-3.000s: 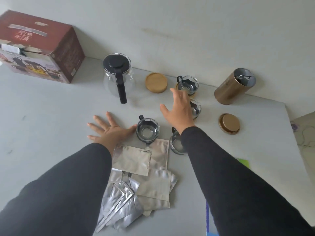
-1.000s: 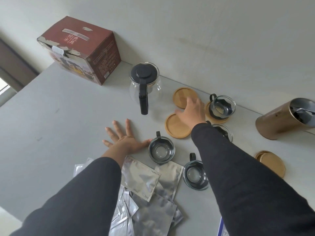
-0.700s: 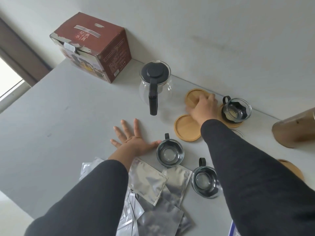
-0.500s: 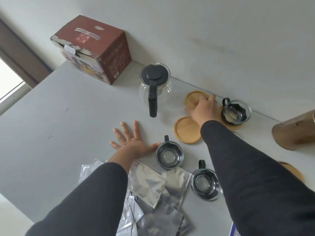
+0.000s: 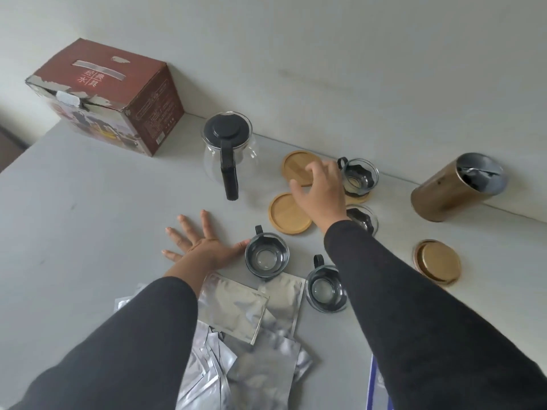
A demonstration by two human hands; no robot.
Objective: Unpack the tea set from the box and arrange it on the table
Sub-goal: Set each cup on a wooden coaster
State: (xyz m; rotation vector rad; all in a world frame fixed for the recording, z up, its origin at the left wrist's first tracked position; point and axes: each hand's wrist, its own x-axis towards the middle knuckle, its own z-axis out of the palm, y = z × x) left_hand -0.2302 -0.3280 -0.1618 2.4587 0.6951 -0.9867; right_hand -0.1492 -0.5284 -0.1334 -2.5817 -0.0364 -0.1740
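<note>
Hidden/cut off: third cup (image 5: 363, 218) mostly behind right sleeve (image 5: 414, 306), only rim and dark holder showing. Coaster (image 5: 356, 197) under far cup (image 5: 358, 176) seen as sliver only. Blue item (image 5: 373, 383) at bottom edge cropped, can't ID. Foil pouches (image 5: 236, 329) partly under left sleeve (image 5: 124, 344); count unclear.

Containers: box (image 5: 109, 96) at far left of table (image 5: 74, 217), flaps down, contents not visible. Glass teapot (image 5: 229, 152) w/ black lid on, appears empty. Two near cups (image 5: 266, 255) and (image 5: 325, 288) empty, clear bases. Gold canister (image 5: 457, 187) lying on side, mouth open, foil liner inside, contents not discernible; its lid (image 5: 438, 261) flat on table, well apart.

Hands: left hand (image 5: 201, 244) flat on table, fingers spread wide, thumb touching near cup. Right hand (image 5: 319, 190) open, fingers loosely curled, above two bare wooden coasters (image 5: 297, 168) and (image 5: 288, 213); holding nothing, contact w/ far one can't tell.
</note>
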